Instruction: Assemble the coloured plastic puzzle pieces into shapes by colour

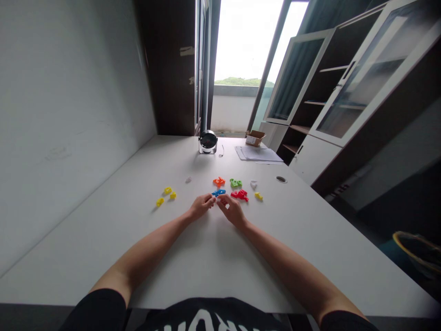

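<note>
My left hand [202, 206] and my right hand [233, 211] meet over the middle of the white table, fingertips pinched close together. Something small and whitish seems to be between them, but its shape is too small to make out. Right behind the fingertips is a cluster of blue plastic pieces [219, 192], partly covered by the fingers. Red pieces [240, 195] lie just right of my right hand. Farther back are orange pieces [218, 181] and green pieces [235, 183].
Several yellow pieces [167, 190] are scattered at the left; one yellow piece [258, 196] and a white piece [254, 184] lie right. Another whitish piece [188, 179] sits behind. At the back stand a round black device [208, 141], papers [258, 153] and a cardboard box [255, 138].
</note>
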A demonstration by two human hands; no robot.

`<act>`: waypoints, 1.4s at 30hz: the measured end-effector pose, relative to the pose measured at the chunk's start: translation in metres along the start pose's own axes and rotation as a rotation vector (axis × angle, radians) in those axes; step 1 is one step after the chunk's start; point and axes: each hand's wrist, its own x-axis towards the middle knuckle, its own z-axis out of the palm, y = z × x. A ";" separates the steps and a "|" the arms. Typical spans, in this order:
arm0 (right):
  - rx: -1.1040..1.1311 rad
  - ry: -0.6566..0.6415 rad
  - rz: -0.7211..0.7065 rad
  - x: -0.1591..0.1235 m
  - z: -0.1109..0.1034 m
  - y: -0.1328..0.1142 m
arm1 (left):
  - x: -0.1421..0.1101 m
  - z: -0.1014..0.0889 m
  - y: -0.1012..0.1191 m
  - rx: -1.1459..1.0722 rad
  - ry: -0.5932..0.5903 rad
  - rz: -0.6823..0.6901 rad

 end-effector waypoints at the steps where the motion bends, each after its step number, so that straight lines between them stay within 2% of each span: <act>1: -0.001 0.002 -0.004 0.000 0.000 -0.001 | 0.000 0.000 0.000 0.002 -0.002 0.002; 9: -0.023 -0.009 0.007 -0.001 0.000 0.001 | -0.001 -0.001 0.002 -0.023 -0.028 0.010; 16: -0.171 -0.017 -0.122 -0.002 0.002 0.001 | 0.000 -0.002 0.004 -0.001 -0.023 -0.053; 20: -0.251 0.013 -0.139 0.014 -0.017 0.014 | 0.002 -0.003 -0.007 -0.019 0.006 -0.073; 22: -0.312 0.113 -0.081 0.027 -0.039 0.032 | 0.006 -0.008 -0.012 0.036 0.045 -0.055; 25: -0.446 0.303 0.105 0.046 -0.080 0.069 | 0.015 -0.024 -0.020 0.210 0.157 -0.089; 28: -0.605 0.322 0.300 0.058 -0.116 0.107 | 0.027 -0.044 -0.030 0.375 0.304 -0.179; 30: -0.659 0.299 0.412 0.062 -0.130 0.126 | 0.037 -0.057 -0.039 0.472 0.379 -0.229; 34: -0.653 0.234 0.530 0.068 -0.139 0.148 | 0.052 -0.075 -0.059 0.652 0.446 -0.232; 38: -0.628 0.193 0.592 0.069 -0.139 0.157 | 0.065 -0.082 -0.070 0.778 0.499 -0.296; 42: -0.627 0.197 0.546 0.066 -0.138 0.161 | 0.075 -0.080 -0.074 0.843 0.408 -0.274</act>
